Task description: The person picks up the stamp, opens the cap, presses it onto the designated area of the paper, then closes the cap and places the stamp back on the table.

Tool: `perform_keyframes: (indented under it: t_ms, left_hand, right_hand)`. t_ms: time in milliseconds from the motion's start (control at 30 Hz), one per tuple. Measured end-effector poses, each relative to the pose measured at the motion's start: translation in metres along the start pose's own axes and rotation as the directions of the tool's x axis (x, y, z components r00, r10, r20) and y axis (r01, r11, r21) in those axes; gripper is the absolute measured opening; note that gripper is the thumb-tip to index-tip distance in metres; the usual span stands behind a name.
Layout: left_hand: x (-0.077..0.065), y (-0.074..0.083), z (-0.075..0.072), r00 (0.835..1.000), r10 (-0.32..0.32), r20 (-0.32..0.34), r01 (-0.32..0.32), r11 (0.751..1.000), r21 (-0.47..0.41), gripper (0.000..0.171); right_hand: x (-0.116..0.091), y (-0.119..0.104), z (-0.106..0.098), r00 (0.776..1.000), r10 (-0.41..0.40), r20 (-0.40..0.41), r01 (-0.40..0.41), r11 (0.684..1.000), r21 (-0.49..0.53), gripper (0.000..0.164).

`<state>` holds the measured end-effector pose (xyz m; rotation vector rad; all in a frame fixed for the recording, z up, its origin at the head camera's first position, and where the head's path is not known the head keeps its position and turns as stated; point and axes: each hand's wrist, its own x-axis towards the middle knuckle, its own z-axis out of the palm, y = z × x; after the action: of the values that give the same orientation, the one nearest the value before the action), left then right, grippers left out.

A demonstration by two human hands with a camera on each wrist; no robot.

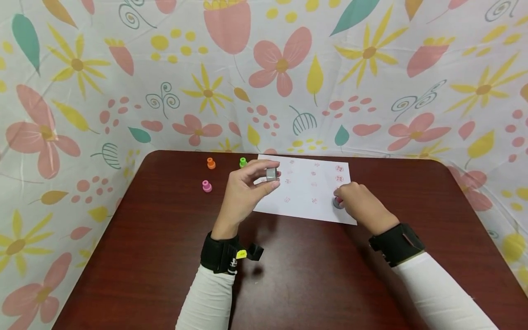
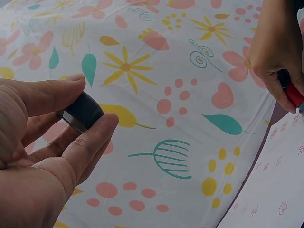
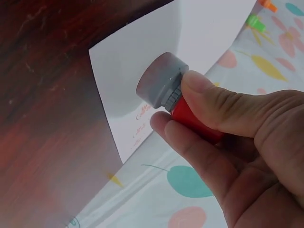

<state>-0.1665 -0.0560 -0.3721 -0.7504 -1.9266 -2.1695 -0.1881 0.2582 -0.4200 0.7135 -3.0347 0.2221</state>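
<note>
My left hand point(image 1: 242, 195) pinches a small round grey cap point(image 1: 271, 174) between thumb and fingers, raised over the left part of the paper. In the left wrist view, this cap point(image 2: 83, 113) looks dark and hollow. My right hand point(image 1: 365, 206) grips a stamp point(image 1: 338, 202) low over the right part of the white paper point(image 1: 299, 211). The right wrist view shows the stamp's round grey head point(image 3: 164, 78) and its red handle point(image 3: 194, 118) between thumb and fingers. Rows of small red prints point(image 1: 339, 168) mark the sheet; the right-hand column is larger and darker.
Left of the paper on the dark wooden table point(image 1: 165, 256) stand small orange point(image 1: 211, 163), pink point(image 1: 207, 186) and green point(image 1: 243, 162) pieces, the green one close to the sheet's corner. A flower-printed cloth point(image 1: 247, 105) hangs behind the table's far edge.
</note>
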Motion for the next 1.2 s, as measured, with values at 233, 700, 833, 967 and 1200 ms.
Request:
perform_keyframes:
  t_ms: [233, 700, 833, 967, 1200]
  left_hand:
    - [0.001, 0.001, -0.001, 1.0, -0.007, -0.008, 0.007, 1.0, -0.002, 0.035]
    - [0.002, 0.0, -0.004, 1.0, -0.006, -0.024, 0.006, 1.0, 0.007, 0.036]
    - [0.002, 0.0, -0.004, 1.0, -0.002, -0.023, 0.003, 1.0, 0.011, 0.036]
    - [0.001, -0.001, -0.003, 1.0, -0.004, -0.02, 0.004, 1.0, 0.011, 0.036]
    - [0.002, 0.0, -0.006, 1.0, 0.005, -0.024, -0.005, 1.0, 0.026, 0.037]
  right_hand:
    - [0.005, -0.002, -0.002, 1.0, -0.008, 0.002, 0.009, 0.999, -0.034, 0.027]
    - [0.004, -0.008, 0.006, 0.993, -0.053, -0.101, 0.042, 0.993, -0.11, 0.014]
    - [0.002, -0.006, 0.0, 0.996, -0.073, -0.05, 0.069, 0.994, -0.086, 0.022]
    - [-0.002, -0.002, -0.007, 0.996, -0.088, -0.011, 0.087, 0.995, -0.038, 0.029]
    - [-0.012, -0.002, -0.027, 0.992, -0.092, -0.081, 0.09, 0.996, -0.027, 0.028]
